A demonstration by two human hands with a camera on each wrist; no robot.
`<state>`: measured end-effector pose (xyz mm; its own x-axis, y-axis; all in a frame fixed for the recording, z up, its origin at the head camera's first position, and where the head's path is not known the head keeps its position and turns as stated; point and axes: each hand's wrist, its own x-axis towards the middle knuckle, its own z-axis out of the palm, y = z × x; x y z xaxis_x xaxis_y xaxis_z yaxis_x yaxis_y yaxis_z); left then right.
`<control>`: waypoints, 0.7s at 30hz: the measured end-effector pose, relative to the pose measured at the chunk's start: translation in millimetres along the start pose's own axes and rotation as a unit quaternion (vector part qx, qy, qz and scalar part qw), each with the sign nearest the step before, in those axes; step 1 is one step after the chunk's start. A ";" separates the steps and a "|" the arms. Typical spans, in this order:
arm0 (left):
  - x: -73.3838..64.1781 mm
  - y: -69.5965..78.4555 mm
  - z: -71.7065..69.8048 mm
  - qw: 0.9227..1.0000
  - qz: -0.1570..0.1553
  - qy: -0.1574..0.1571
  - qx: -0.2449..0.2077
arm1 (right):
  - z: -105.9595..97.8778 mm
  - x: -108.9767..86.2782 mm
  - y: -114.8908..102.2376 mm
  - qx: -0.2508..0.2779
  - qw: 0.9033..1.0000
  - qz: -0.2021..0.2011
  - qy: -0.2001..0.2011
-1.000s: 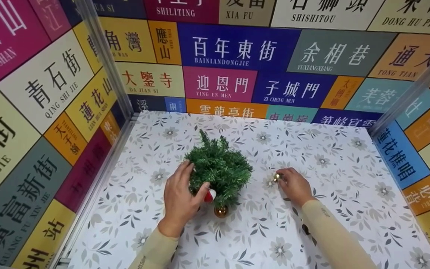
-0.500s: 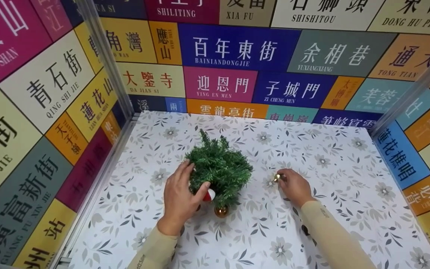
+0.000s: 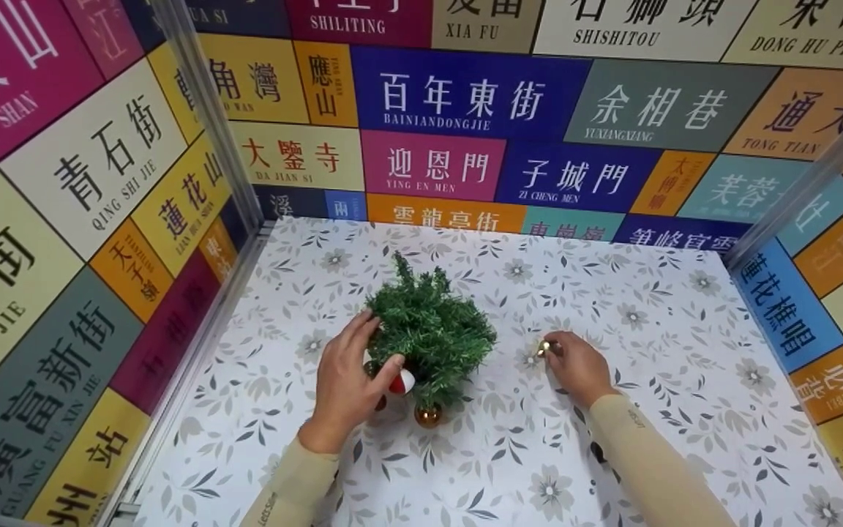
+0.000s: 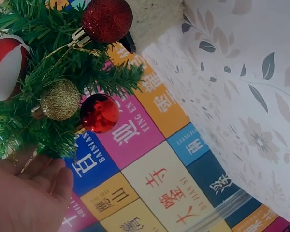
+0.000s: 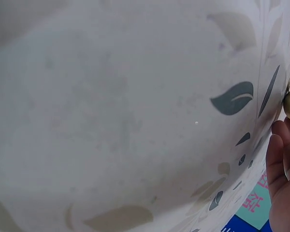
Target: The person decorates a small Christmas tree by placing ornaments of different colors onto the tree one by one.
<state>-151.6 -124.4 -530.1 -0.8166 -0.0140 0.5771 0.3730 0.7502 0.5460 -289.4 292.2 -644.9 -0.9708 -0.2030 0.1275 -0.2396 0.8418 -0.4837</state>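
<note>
A small green Christmas tree (image 3: pixel 436 329) stands on the table. My left hand (image 3: pixel 345 384) is at its left side, fingers extended against the branches, thumb beside a red-and-white bauble (image 3: pixel 404 380). A shiny gold bauble (image 3: pixel 429 416) hangs at the tree's near side. In the left wrist view, a glittery red bauble (image 4: pixel 106 20), a glittery gold bauble (image 4: pixel 60 100) and a shiny red bauble (image 4: pixel 100 113) hang among the branches, my fingertips partly hidden in them. Right of the tree, my right hand (image 3: pixel 582 369) pinches a small gold bauble (image 3: pixel 543 348) by its top.
A white floral cloth (image 3: pixel 656 439) covers the table. Walls with colourful street-name panels (image 3: pixel 473 91) close off the back and both sides, with metal posts (image 3: pixel 220 110) at the corners. A pale, rough-textured base (image 4: pixel 159 26) shows beneath the tree.
My left hand has shifted slightly left and toward me. The red-and-white and shiny gold baubles have moved a little left with the tree's near branches. My right hand stays nearly still.
</note>
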 end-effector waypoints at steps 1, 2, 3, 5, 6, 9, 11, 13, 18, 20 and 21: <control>0.2 -0.7 -0.4 1.000 0.002 -0.002 -0.002 | 0.0 -0.1 0.0 0.000 1.000 0.002 -0.001; 0.4 -1.3 -0.7 1.000 0.003 -0.004 -0.003 | 0.1 -0.2 0.0 -0.001 1.000 0.004 -0.001; 0.6 -1.7 -1.2 1.000 0.003 -0.006 -0.004 | 0.2 -0.2 0.0 0.001 1.000 0.004 -0.001; 1.2 -3.2 -1.3 1.000 0.004 -0.009 -0.007 | 0.1 -0.5 -0.2 0.003 1.000 0.005 0.000; 1.5 -3.9 -1.3 1.000 0.005 -0.010 -0.008 | 0.1 -0.5 -0.2 0.004 1.000 0.005 0.002; 2.3 -6.2 -1.1 1.000 0.008 -0.012 -0.013 | 0.5 -0.8 0.3 0.007 1.000 -0.001 0.005; 3.0 -7.6 -1.0 1.000 0.008 -0.014 -0.014 | 1.0 -0.9 1.0 0.005 1.000 -0.004 0.006; 3.4 -8.5 -1.7 1.000 0.008 -0.016 -0.016 | 1.7 -0.9 1.5 0.002 1.000 -0.003 0.007; 4.6 -9.9 -4.1 0.999 0.007 -0.027 -0.017 | 3.4 -0.3 2.5 0.000 1.000 -0.003 0.013; 5.3 -10.0 -5.0 0.999 0.006 -0.032 -0.016 | 3.9 0.0 2.5 0.000 1.000 -0.002 0.014; 5.7 -10.0 -5.4 0.999 0.007 -0.033 -0.015 | 3.9 0.1 2.4 0.001 1.000 -0.001 0.014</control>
<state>-157.6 -135.6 -529.0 -0.8385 0.0408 0.5434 0.3966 0.7296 0.5572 -290.1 292.2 -649.5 -0.9699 -0.1895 0.1527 -0.2406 0.8409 -0.4848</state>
